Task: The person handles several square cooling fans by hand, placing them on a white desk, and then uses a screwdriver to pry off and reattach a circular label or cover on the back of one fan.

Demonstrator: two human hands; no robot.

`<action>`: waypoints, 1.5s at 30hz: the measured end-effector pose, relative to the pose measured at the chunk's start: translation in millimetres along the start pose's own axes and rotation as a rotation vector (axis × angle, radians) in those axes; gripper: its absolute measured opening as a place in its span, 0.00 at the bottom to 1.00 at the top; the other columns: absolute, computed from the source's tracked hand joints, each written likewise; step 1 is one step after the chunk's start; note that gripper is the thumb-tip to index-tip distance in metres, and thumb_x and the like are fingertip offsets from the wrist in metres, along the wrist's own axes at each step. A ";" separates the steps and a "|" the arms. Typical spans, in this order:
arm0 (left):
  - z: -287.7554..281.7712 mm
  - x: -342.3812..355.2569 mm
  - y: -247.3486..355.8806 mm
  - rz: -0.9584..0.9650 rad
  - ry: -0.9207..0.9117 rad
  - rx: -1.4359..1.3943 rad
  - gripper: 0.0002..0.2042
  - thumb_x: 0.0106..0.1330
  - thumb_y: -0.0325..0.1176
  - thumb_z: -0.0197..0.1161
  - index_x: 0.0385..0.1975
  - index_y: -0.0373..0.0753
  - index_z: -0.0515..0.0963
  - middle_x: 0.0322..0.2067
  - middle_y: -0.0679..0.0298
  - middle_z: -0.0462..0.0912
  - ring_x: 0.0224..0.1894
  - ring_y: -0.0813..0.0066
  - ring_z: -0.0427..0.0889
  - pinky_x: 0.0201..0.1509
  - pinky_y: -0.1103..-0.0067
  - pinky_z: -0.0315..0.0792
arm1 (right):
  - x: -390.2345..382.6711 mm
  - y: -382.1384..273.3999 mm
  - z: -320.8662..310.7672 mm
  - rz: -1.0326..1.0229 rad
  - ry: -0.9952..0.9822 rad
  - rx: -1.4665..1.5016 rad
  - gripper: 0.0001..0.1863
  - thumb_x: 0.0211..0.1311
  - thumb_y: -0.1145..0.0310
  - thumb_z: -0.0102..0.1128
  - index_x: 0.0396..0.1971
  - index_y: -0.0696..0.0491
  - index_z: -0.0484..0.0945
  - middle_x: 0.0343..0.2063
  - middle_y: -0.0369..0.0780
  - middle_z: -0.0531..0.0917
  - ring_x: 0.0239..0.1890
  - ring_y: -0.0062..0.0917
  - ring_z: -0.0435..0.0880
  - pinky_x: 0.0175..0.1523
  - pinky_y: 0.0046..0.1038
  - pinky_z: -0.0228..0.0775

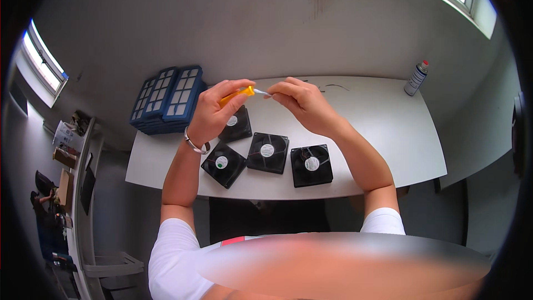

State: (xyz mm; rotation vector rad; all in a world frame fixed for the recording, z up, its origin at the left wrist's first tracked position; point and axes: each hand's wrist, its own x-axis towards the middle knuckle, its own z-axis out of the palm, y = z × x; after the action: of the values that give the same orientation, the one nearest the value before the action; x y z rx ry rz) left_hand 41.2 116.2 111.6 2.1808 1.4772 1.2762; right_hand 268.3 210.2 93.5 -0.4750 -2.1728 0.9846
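Note:
My left hand (214, 108) is closed round the handle of a yellow tool (242, 91) with a thin, pale shaft pointing right. The fingertips of my right hand (302, 103) are pinched at that shaft's tip; anything small between them is too small to make out. Below my hands, square black fans with round white labels lie on the white desk (388, 133): one (239, 128) partly behind my left hand, one at the lower left (221, 173) with a green mark on its label, one in the middle (270, 162) and one at the right (311, 175).
Blue-framed panels with white grids (166, 97) are stacked at the desk's back left. A spray can (415, 82) stands at the back right. Thin dark pieces (337, 85) lie near the back edge. A side bench (72, 200) with boxes and other items runs along the left.

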 end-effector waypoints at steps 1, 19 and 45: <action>2.3 6.3 1.5 0.016 -0.008 -0.037 0.13 0.72 0.33 0.61 0.53 0.38 0.81 0.35 0.67 0.80 0.30 0.85 0.72 0.32 0.88 0.65 | -1.4 -0.4 -5.1 -0.110 0.105 -0.131 0.07 0.71 0.66 0.58 0.43 0.52 0.80 0.31 0.38 0.80 0.29 0.22 0.79 0.34 0.26 0.72; 18.3 22.5 -18.7 -0.053 -0.258 -0.178 0.13 0.68 0.38 0.62 0.42 0.34 0.82 0.30 0.59 0.84 0.29 0.73 0.81 0.33 0.81 0.72 | 8.4 3.4 -11.8 -0.147 0.104 -0.281 0.11 0.53 0.71 0.76 0.33 0.54 0.82 0.30 0.34 0.84 0.27 0.20 0.80 0.33 0.21 0.74; 20.8 18.5 -25.1 -0.196 -0.332 -0.496 0.15 0.74 0.39 0.59 0.28 0.37 0.74 0.16 0.76 0.63 0.18 0.89 0.57 0.21 0.84 0.50 | 7.8 7.3 5.7 -0.510 0.060 -0.620 0.13 0.60 0.60 0.69 0.29 0.52 0.75 0.24 0.35 0.76 0.29 0.28 0.77 0.36 0.31 0.69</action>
State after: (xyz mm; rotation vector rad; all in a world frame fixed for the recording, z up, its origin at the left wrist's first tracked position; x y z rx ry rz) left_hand 42.7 149.3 94.1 1.7679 1.0732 1.0179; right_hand 259.1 216.5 88.7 -0.1944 -2.3477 0.0125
